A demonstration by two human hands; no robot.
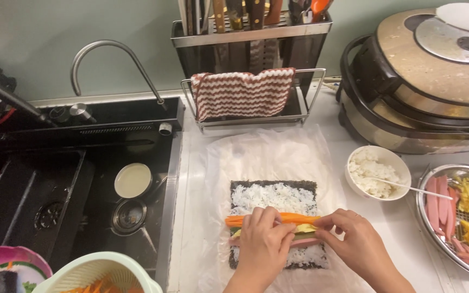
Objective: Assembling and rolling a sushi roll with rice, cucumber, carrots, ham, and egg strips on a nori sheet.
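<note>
Left hand [263, 244] lies palm down on the fillings, fingers curled and pressed onto the middle of the row. Right hand [354, 244] sits just beside it, fingertips pinching the right end of the same row; the two hands touch at the fingertips. The fillings run crosswise over the rice: carrot strips [294, 218] on the far side, a yellow egg strip [306, 228] next, something green and a pink ham strip [305, 242] nearest the person, partly hidden under the hands. Rice [272, 196] covers a dark seaweed sheet [272, 185], bare along its far edge. The sheet lies flat on clear plastic wrap [267, 154] spread on the white counter [332, 116], straight in front of the person. Right of the wrap, a white bowl [394, 160] holds rice, with a thin stick resting across its rim. Further right, a metal tray [451, 169] holds ham strips and shredded egg. Behind these stands a large rice cooker [430, 81], lid shut. Behind the wrap, a striped cloth [242, 92] hangs on a wire rack, with a knife holder [251, 32] behind it. To the left, a dark sink [99, 179] with a curved tap [109, 51] contains a small round lid [133, 180]. At the near left edge, a pale colander [101, 274] holds carrot strips, next to a pink plate [6, 263].
</note>
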